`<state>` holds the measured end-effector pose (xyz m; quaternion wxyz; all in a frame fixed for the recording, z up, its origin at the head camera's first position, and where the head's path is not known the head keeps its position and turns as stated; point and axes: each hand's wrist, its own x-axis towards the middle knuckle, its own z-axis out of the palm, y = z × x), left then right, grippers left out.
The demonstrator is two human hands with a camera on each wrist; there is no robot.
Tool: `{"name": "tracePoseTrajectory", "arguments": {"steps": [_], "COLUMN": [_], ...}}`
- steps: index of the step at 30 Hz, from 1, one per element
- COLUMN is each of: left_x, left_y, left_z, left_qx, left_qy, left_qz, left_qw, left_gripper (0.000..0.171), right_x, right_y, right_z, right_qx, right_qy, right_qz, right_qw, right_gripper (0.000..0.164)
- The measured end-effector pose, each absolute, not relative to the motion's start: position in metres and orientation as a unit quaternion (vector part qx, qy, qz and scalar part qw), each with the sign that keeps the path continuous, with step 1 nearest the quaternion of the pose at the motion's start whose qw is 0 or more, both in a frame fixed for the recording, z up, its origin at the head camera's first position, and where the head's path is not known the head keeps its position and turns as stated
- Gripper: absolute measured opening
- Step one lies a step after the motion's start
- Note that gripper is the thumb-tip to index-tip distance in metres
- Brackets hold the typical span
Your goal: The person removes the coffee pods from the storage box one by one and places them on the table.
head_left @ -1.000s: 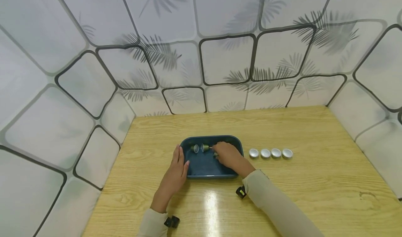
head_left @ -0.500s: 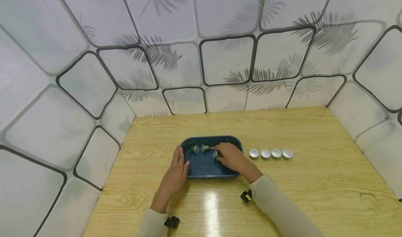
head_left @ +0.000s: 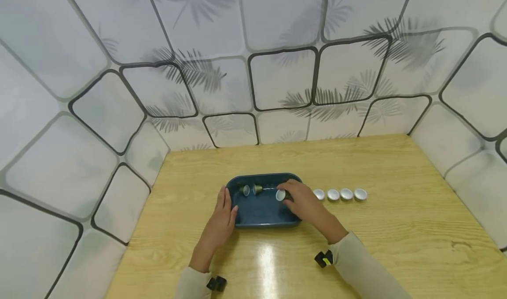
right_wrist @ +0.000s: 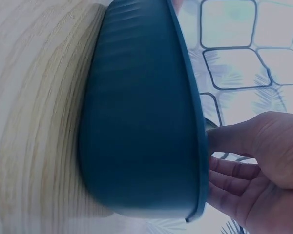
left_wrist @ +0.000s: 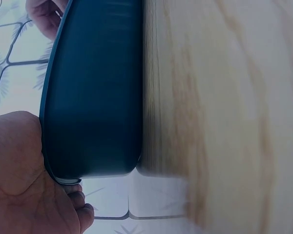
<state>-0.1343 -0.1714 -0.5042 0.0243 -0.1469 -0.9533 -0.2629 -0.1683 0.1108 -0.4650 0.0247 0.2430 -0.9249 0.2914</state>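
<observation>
Head view: the right hand [head_left: 304, 200] is pinching a dark-green white-faced cup [head_left: 281, 195], face pointing left, while four round white-topped cups [head_left: 333, 195] are lying right of the grip, outside the dark-blue rectangular tray [head_left: 261, 224].

White glare on the near tabletop [head_left: 266, 266], both wrist views bluish and soft.

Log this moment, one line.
left hand: touches blue tray; right hand: holds coffee capsule; tray: two more coffee capsules; table: four silver-topped capsules in a row
</observation>
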Motion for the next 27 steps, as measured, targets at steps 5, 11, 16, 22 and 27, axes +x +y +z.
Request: {"name": "tracePoseTrajectory", "arguments": {"steps": [5,11,16,22,27], "left_x": [-0.131,-0.132,-0.134,-0.134,-0.132], "left_y": [-0.172,-0.172,-0.172,-0.171,-0.171], "left_z": [-0.507,-0.507,-0.505,-0.503,-0.501], "left_qx": [-0.142,-0.141,-0.138,-0.138,-0.137], "left_qy": [-0.953,-0.954,-0.955,-0.955,-0.954], "left_qz": [-0.267,-0.264,-0.261,-0.262,-0.265], "left_qw": [0.024,0.020,0.019,0.016,0.011], "left_gripper": [0.066,0.066,0.066,0.066,0.065], "right_x": [-0.158,-0.148,-0.144,-0.137,-0.131], "right_y": [0.118,0.127,0.132,0.140,0.147], "right_z": [-0.462,-0.461,-0.461,-0.463,-0.468], "right_qx": [0.238,0.230,0.220,0.214,0.216], "right_qy": [-0.928,-0.925,-0.921,-0.913,-0.899], "right_qz": [0.281,0.297,0.314,0.335,0.363], "right_qw": [0.057,0.062,0.068,0.092,0.114], "right_gripper": [0.043,0.046,0.043,0.042,0.041]}}
